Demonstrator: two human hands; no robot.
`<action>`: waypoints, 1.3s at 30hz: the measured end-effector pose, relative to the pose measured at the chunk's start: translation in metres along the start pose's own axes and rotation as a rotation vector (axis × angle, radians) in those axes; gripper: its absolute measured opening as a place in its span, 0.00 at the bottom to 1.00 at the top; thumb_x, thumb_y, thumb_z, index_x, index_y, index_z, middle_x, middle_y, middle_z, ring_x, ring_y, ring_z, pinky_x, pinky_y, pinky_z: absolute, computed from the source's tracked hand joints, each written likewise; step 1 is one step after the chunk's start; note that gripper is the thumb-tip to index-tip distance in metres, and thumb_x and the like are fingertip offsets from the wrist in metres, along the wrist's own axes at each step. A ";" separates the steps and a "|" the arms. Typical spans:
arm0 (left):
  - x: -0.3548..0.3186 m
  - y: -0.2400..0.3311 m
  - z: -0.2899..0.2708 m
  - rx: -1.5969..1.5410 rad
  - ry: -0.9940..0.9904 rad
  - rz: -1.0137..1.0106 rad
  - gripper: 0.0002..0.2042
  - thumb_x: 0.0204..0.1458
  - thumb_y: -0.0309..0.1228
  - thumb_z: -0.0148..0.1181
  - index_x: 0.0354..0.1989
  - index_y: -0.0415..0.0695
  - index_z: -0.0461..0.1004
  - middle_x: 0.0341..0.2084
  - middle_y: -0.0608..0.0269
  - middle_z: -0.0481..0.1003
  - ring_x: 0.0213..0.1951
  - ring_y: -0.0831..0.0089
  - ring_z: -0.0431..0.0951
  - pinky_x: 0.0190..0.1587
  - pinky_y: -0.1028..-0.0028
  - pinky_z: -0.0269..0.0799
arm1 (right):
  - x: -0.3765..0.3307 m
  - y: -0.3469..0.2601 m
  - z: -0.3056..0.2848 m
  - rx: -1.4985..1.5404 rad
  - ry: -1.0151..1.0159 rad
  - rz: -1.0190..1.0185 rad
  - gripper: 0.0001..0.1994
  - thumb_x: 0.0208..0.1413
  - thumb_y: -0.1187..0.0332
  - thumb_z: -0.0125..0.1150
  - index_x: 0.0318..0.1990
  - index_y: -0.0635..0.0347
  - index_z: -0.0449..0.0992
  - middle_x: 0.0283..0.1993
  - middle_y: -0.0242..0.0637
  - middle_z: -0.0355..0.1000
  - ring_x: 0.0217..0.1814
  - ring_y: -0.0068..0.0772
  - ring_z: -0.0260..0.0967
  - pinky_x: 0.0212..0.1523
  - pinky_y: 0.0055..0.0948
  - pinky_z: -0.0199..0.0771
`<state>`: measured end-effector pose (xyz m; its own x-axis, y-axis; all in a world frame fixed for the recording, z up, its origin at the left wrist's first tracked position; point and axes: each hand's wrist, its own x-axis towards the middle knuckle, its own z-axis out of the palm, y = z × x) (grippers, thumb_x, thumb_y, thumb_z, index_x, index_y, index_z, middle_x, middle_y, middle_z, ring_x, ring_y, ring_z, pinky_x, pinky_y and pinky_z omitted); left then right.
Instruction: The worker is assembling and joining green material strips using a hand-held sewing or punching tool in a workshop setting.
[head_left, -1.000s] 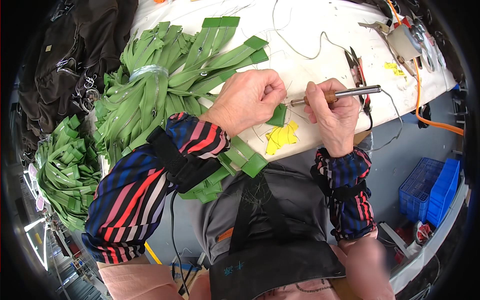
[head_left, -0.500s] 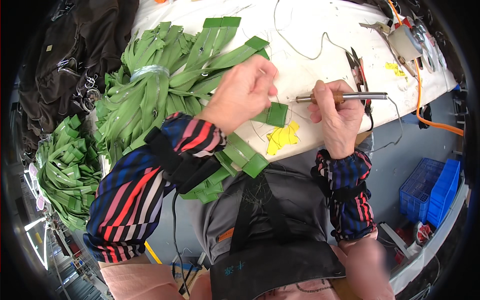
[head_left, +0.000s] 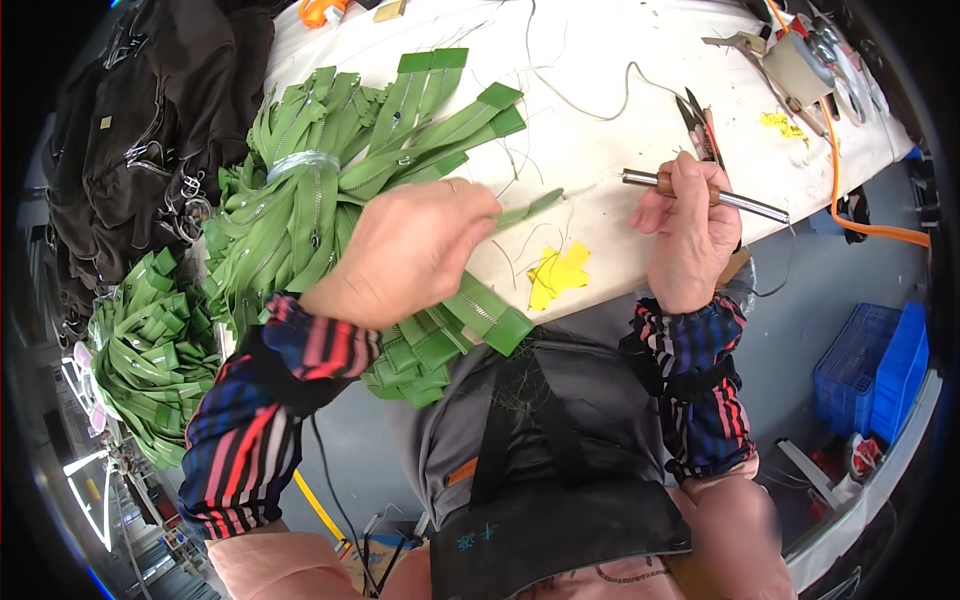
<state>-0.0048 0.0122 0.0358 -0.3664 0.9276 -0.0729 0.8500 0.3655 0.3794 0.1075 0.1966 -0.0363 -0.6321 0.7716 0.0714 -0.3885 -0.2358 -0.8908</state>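
Two bare hands of yours show in the head view, both busy. Your left hand (head_left: 405,245) is closed on a green zip (head_left: 530,208), though blur hides just how the fingers sit; the zip's end pokes out past them over the white table (head_left: 610,235). Your right hand (head_left: 690,240) grasps a pen-shaped tool (head_left: 755,207) with a wooden grip, its tip turned toward the zip but apart from it.

As for progress, you have one zip end in your fingers, and many more zips lie in the big green bundle (head_left: 300,210) tied with a clear band (head_left: 305,160) beside that hand. Other zip ends (head_left: 415,365) hang over the table edge nearest you, and a second green pile (head_left: 150,370) lies farther left. Much seems left, I judge, but which zips are done you cannot tell from here. Yellow scraps (head_left: 558,275) lie near the table edge, between your hands.

For containers, a blue crate (head_left: 850,370) stands low at your right, beyond the table; what it holds cannot be made out
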 end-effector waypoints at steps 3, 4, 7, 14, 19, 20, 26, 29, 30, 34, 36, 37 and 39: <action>0.009 -0.017 0.001 -0.617 -0.152 -0.225 0.05 0.51 0.25 0.51 0.31 0.36 0.69 0.21 0.59 0.68 0.25 0.76 0.66 0.30 0.77 0.62 | 0.002 0.002 -0.005 0.018 0.005 0.003 0.09 0.55 0.68 0.53 0.29 0.66 0.69 0.23 0.37 0.68 0.15 0.21 0.62 0.17 0.19 0.63; 0.011 -0.028 0.001 -0.938 -0.317 -0.287 0.05 0.52 0.26 0.50 0.30 0.36 0.70 0.20 0.60 0.67 0.24 0.78 0.64 0.29 0.79 0.61 | 0.002 0.002 -0.005 0.021 0.000 0.007 0.09 0.55 0.68 0.53 0.29 0.66 0.69 0.23 0.37 0.68 0.15 0.21 0.62 0.17 0.19 0.63; 0.018 -0.028 0.005 -0.545 -0.339 -0.219 0.05 0.51 0.27 0.52 0.30 0.38 0.69 0.20 0.59 0.69 0.23 0.73 0.66 0.30 0.76 0.62 | 0.003 0.001 -0.001 -0.004 0.019 0.030 0.09 0.55 0.69 0.54 0.28 0.66 0.69 0.22 0.37 0.68 0.15 0.22 0.62 0.17 0.20 0.64; 0.021 0.007 0.026 0.078 0.105 0.042 0.11 0.43 0.26 0.57 0.36 0.41 0.67 0.33 0.57 0.66 0.41 0.58 0.66 0.41 0.65 0.63 | 0.002 0.001 -0.003 0.028 0.006 0.008 0.09 0.56 0.69 0.53 0.28 0.66 0.69 0.22 0.37 0.67 0.15 0.21 0.61 0.18 0.21 0.65; 0.028 0.022 0.031 -0.108 0.090 0.034 0.10 0.44 0.27 0.57 0.36 0.41 0.68 0.31 0.55 0.67 0.33 0.59 0.70 0.34 0.66 0.66 | 0.001 0.000 -0.003 0.045 0.011 0.018 0.09 0.56 0.69 0.53 0.28 0.66 0.68 0.22 0.37 0.67 0.15 0.20 0.61 0.18 0.21 0.65; 0.031 0.023 0.034 -0.108 0.089 0.034 0.10 0.44 0.27 0.57 0.36 0.41 0.68 0.31 0.55 0.67 0.33 0.59 0.70 0.34 0.66 0.66 | 0.002 0.000 -0.004 0.038 0.021 0.018 0.09 0.56 0.68 0.53 0.28 0.66 0.68 0.23 0.37 0.68 0.15 0.20 0.61 0.18 0.21 0.65; 0.044 0.017 0.045 -0.173 0.148 -0.054 0.04 0.47 0.26 0.54 0.30 0.39 0.70 0.22 0.59 0.68 0.24 0.66 0.71 0.29 0.70 0.66 | 0.000 -0.002 0.001 0.035 -0.011 0.026 0.09 0.56 0.69 0.53 0.28 0.65 0.68 0.22 0.36 0.68 0.16 0.19 0.62 0.17 0.19 0.64; 0.051 0.008 0.047 -0.580 -0.013 -0.325 0.06 0.52 0.26 0.52 0.29 0.36 0.69 0.21 0.69 0.69 0.23 0.87 0.66 0.26 0.82 0.64 | -0.001 -0.003 -0.006 -0.087 -0.090 0.058 0.08 0.55 0.70 0.54 0.27 0.64 0.69 0.21 0.34 0.68 0.16 0.17 0.62 0.16 0.16 0.62; 0.052 0.006 0.048 -0.580 -0.012 -0.328 0.06 0.52 0.26 0.52 0.29 0.36 0.69 0.21 0.69 0.69 0.23 0.87 0.66 0.26 0.82 0.64 | -0.002 -0.004 -0.005 -0.174 -0.151 0.104 0.08 0.55 0.70 0.55 0.27 0.64 0.69 0.21 0.32 0.68 0.17 0.16 0.62 0.16 0.15 0.61; 0.036 0.003 0.034 -0.732 -0.011 -0.336 0.06 0.53 0.26 0.51 0.29 0.36 0.69 0.22 0.70 0.69 0.23 0.86 0.67 0.27 0.84 0.65 | -0.005 -0.010 0.013 -0.315 -0.291 0.182 0.09 0.52 0.68 0.59 0.26 0.62 0.70 0.18 0.27 0.68 0.17 0.11 0.61 0.15 0.12 0.57; 0.041 0.000 0.043 -0.763 -0.033 -0.317 0.06 0.54 0.26 0.51 0.29 0.36 0.69 0.22 0.70 0.69 0.24 0.85 0.67 0.28 0.84 0.65 | -0.005 -0.006 0.008 -0.355 -0.273 0.182 0.09 0.52 0.68 0.59 0.25 0.62 0.70 0.18 0.27 0.67 0.17 0.11 0.60 0.15 0.12 0.56; 0.044 -0.002 0.047 -0.781 -0.043 -0.297 0.06 0.54 0.26 0.51 0.29 0.36 0.69 0.22 0.71 0.69 0.24 0.85 0.67 0.28 0.85 0.65 | -0.004 -0.004 0.006 -0.379 -0.261 0.184 0.09 0.52 0.68 0.59 0.25 0.62 0.70 0.17 0.27 0.67 0.16 0.10 0.59 0.15 0.12 0.55; 0.053 -0.005 0.058 -0.815 -0.061 -0.264 0.06 0.54 0.26 0.51 0.29 0.35 0.69 0.23 0.71 0.69 0.24 0.86 0.67 0.28 0.85 0.65 | -0.002 0.000 -0.002 -0.422 -0.238 0.187 0.09 0.52 0.68 0.59 0.25 0.63 0.70 0.17 0.27 0.67 0.16 0.10 0.58 0.15 0.12 0.54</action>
<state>-0.0061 0.0639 -0.0234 -0.4736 0.8307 -0.2927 0.1938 0.4225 0.8854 0.1102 0.1963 -0.0368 -0.8188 0.5719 -0.0502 0.0190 -0.0604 -0.9980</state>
